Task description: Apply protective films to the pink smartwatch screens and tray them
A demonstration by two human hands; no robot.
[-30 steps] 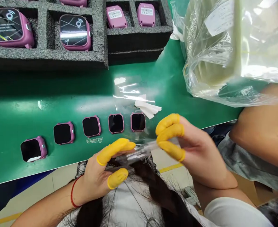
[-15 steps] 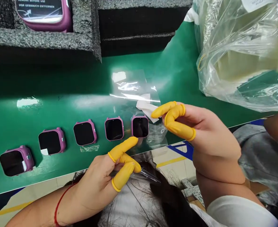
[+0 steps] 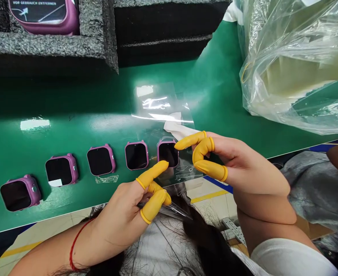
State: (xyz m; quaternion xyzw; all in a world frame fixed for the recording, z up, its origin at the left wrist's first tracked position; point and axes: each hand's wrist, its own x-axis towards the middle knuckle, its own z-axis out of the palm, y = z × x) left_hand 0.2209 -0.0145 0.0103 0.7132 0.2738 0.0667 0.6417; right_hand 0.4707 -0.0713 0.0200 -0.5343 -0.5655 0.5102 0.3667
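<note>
Over the front edge of the table, my left hand (image 3: 137,205) pinches a clear plastic piece (image 3: 176,211) between thumb and bent finger. Its index finger reaches to the lower edge of the rightmost purple smartwatch (image 3: 168,153), which has a dark screen and no strap. My right hand (image 3: 226,161) has its index fingertip at the upper right of that screen. Its thumb and bent finger close on a clear printed film (image 3: 183,172) overlapping the watch's lower right. Yellow finger cots cover the working fingers. A white cloth (image 3: 174,126) lies just behind the right index finger.
Several more purple smartwatches, such as this one (image 3: 137,155), form a row leftward. Clear sheets (image 3: 154,101) lie behind. Black foam trays (image 3: 169,34) stand at the back, one holding a purple watch (image 3: 48,17). A large plastic bag (image 3: 295,76) fills the right.
My right hand has moved left and slightly down, bringing its index fingertip onto the watch screen. The printed film has shifted with it. My left hand has hardly moved.
</note>
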